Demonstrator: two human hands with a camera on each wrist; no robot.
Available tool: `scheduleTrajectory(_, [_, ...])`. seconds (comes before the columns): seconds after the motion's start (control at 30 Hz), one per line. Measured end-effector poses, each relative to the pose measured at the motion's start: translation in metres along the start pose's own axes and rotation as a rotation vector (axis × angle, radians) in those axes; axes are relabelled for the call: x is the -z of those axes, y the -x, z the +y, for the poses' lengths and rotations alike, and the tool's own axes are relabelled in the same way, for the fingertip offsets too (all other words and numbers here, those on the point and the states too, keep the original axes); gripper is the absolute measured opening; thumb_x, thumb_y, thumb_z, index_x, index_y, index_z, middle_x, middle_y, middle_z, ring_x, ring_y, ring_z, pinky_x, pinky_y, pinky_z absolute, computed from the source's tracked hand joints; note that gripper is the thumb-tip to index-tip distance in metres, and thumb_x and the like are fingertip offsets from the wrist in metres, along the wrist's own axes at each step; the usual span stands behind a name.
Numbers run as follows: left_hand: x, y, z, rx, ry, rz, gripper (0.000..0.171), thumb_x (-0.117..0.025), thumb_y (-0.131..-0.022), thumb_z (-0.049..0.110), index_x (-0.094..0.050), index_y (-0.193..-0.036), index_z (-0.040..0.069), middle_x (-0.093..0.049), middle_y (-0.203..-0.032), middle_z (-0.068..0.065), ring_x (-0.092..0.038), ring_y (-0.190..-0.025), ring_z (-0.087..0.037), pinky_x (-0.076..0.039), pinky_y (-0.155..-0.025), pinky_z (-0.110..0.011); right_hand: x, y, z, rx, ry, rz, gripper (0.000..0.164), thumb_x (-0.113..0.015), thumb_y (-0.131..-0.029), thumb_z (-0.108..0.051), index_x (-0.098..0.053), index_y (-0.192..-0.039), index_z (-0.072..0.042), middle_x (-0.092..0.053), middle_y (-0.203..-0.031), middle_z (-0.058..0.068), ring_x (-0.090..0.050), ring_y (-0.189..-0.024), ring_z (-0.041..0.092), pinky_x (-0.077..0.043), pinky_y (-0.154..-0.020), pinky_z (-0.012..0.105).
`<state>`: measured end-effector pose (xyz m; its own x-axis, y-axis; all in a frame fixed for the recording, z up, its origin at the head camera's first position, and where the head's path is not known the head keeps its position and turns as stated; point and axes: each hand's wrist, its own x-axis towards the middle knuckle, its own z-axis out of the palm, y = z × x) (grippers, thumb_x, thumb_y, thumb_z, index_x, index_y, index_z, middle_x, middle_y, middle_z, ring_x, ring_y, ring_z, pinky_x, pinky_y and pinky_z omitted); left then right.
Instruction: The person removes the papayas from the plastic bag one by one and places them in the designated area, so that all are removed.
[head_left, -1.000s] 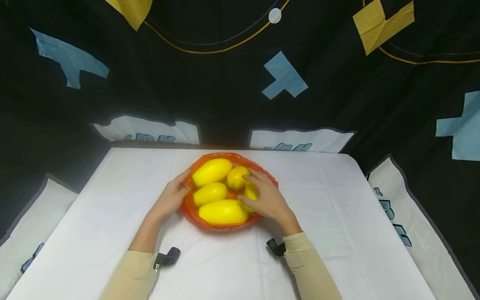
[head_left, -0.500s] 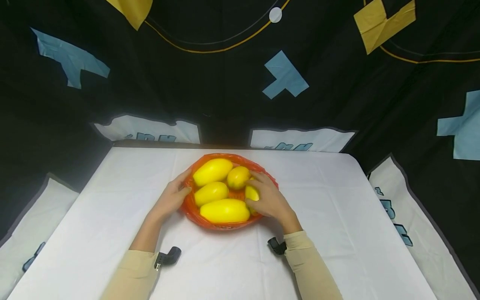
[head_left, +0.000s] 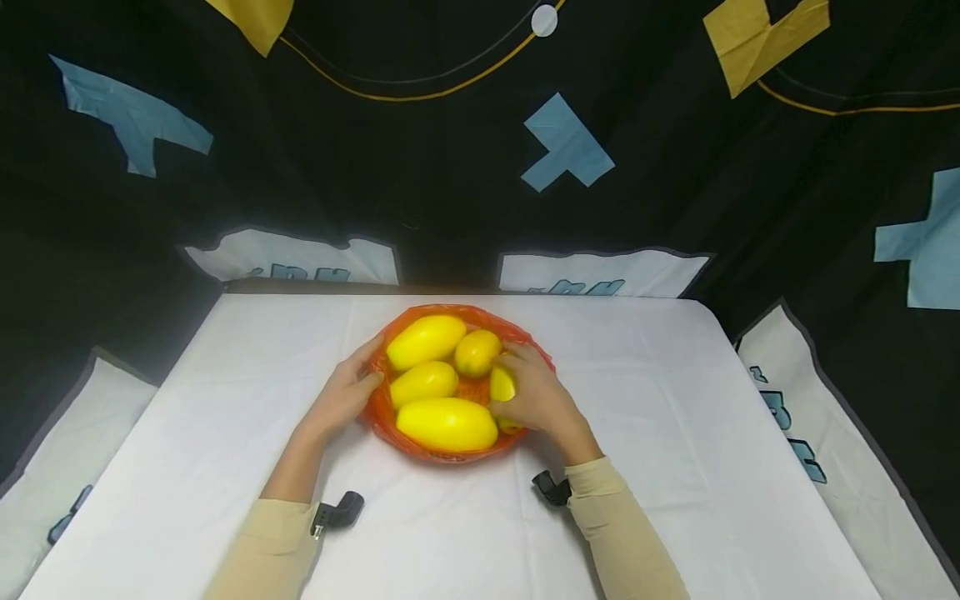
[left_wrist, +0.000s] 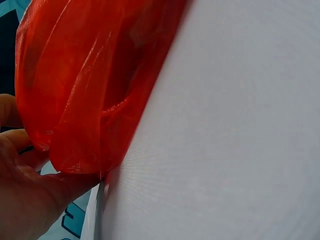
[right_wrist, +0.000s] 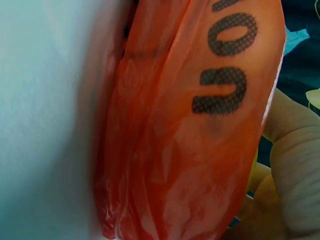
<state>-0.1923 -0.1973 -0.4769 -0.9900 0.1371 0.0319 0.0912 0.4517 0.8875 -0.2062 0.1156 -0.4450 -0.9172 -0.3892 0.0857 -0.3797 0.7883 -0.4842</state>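
Observation:
A red plastic bag [head_left: 405, 446] sits on the white table, its mouth spread wide in the head view. Several smooth yellow oval fruits [head_left: 424, 342] lie in it, among them a smaller round one [head_left: 477, 353] near the far side. My left hand [head_left: 341, 396] holds the bag's left side; in the left wrist view the thumb and fingers flank the thin red plastic [left_wrist: 75, 100]. Over the right rim, my right hand [head_left: 536, 396] reaches in and grips a yellow fruit [head_left: 502, 384], partly hidden under the fingers. Black print marks the bag's outside [right_wrist: 220, 90] in the right wrist view.
A white-covered table [head_left: 660, 417] spreads around the bag. Behind it hangs a black cloth [head_left: 450, 192] with blue and yellow shapes and white lettered panels. A dark wrist camera [head_left: 341, 510] sits at the left cuff and another camera [head_left: 552, 489] at the right one.
My right hand's fingers have drawn back toward the right rim and closed around the fruit there. The left hand stays at the bag's side. The head view has shifted slightly.

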Motion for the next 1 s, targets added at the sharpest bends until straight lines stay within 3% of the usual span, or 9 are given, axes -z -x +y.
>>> scheduleTrajectory(0.37, [-0.001, 0.0, 0.001, -0.003, -0.008, -0.007, 0.06, -0.045, -0.1, 0.013, -0.024, -0.156, 0.019, -0.025, -0.159, -0.003, -0.017, -0.147, -0.027, -0.019, -0.115, -0.054, -0.006, 0.0, 0.003, -0.014, -0.015, 0.06, 0.067, -0.08, -0.058, -0.028, -0.065, -0.122, -0.016, -0.05, -0.138, -0.003, -0.045, -0.122, 0.017, -0.042, -0.104, 0.04])
scheduleTrajectory(0.87, [0.001, 0.0, 0.003, 0.021, -0.017, -0.01, 0.062, -0.046, -0.099, 0.015, -0.023, -0.156, 0.021, -0.024, -0.16, -0.004, -0.017, -0.147, -0.028, -0.019, -0.115, -0.055, 0.02, 0.005, -0.012, 0.029, -0.16, 0.123, 0.068, -0.081, -0.058, -0.024, -0.063, -0.124, -0.022, -0.044, -0.145, -0.007, -0.044, -0.124, 0.019, -0.05, -0.093, 0.046])
scheduleTrajectory(1.0, [0.001, 0.0, 0.002, 0.023, -0.021, -0.006, 0.062, -0.046, -0.099, 0.015, -0.023, -0.156, 0.021, -0.024, -0.16, -0.004, -0.017, -0.147, -0.028, -0.019, -0.115, -0.055, 0.03, 0.007, -0.014, 0.036, -0.204, 0.165, 0.07, -0.081, -0.057, -0.023, -0.063, -0.125, -0.023, -0.045, -0.146, -0.007, -0.038, -0.133, 0.02, -0.053, -0.088, 0.048])
